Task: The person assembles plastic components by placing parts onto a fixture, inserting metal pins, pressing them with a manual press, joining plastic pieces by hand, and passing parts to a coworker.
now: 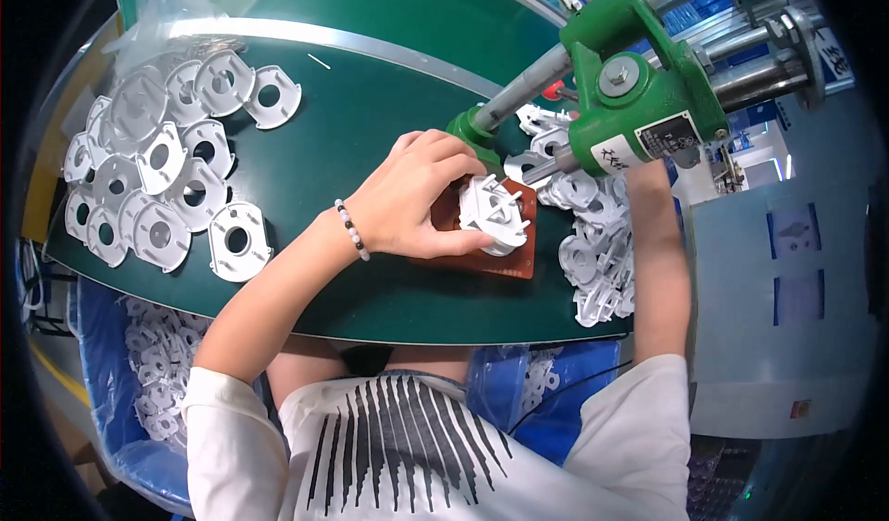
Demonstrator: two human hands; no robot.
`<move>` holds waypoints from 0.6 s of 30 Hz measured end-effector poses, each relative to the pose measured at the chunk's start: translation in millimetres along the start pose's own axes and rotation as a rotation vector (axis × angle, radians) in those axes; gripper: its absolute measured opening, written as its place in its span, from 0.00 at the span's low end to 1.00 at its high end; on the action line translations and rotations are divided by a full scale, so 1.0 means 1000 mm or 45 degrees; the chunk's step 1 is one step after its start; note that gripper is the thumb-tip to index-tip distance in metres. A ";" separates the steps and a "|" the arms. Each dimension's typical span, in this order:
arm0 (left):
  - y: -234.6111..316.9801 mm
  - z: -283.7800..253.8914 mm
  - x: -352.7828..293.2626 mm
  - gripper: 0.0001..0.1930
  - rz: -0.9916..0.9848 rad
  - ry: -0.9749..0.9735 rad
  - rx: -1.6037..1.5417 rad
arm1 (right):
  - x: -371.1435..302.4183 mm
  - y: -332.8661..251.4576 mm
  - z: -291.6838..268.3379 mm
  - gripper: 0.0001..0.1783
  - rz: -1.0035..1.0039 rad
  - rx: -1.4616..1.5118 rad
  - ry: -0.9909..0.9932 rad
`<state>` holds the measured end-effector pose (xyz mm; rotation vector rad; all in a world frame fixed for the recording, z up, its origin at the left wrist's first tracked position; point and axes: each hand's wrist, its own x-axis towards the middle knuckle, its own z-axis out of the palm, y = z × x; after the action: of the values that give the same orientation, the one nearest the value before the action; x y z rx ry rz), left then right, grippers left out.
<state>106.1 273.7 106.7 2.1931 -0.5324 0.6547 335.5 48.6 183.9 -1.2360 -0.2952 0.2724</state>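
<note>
My left hand (pixel 417 192), with a beaded bracelet at the wrist, closes thumb and fingers round a white plastic part (pixel 495 213) with raised posts. That part rests on a reddish-brown plate (pixel 507 263) at the foot of a green hand press (pixel 639 104). Just right of the part, the press's metal ram (pixel 550 165) points toward it. My right forearm (pixel 659 252) reaches up behind the press head, which hides that hand and its fingers. A red knob (pixel 554 91) shows beyond the press.
Flat white plates with round holes (pixel 239 241) lie spread on the green table (pixel 352 303) at left. A heap of white parts (pixel 597 252) sits right of the press. Below the table edge, a blue-lined bin (pixel 97 373) holds many small white pieces.
</note>
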 end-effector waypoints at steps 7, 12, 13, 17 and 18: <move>0.009 0.005 -0.004 0.33 0.129 0.074 -0.019 | -0.071 0.044 0.001 0.14 -0.375 0.044 0.381; 0.039 -0.008 -0.020 0.35 0.105 0.142 -0.084 | -0.228 0.081 0.035 0.26 -0.980 -0.711 0.217; 0.049 -0.009 -0.026 0.35 0.108 0.196 -0.044 | -0.237 0.079 0.059 0.33 -0.973 -0.758 0.004; 0.089 -0.016 -0.029 0.34 0.068 0.413 0.043 | -0.246 0.070 0.109 0.46 -0.662 -0.561 -0.357; 0.093 -0.015 -0.028 0.35 0.007 0.458 0.052 | -0.247 0.070 0.114 0.48 -0.293 -0.187 -0.363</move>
<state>28.3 232.6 149.9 2.0465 -0.3387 1.0435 61.0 81.4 133.6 -1.2942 -0.7092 0.2309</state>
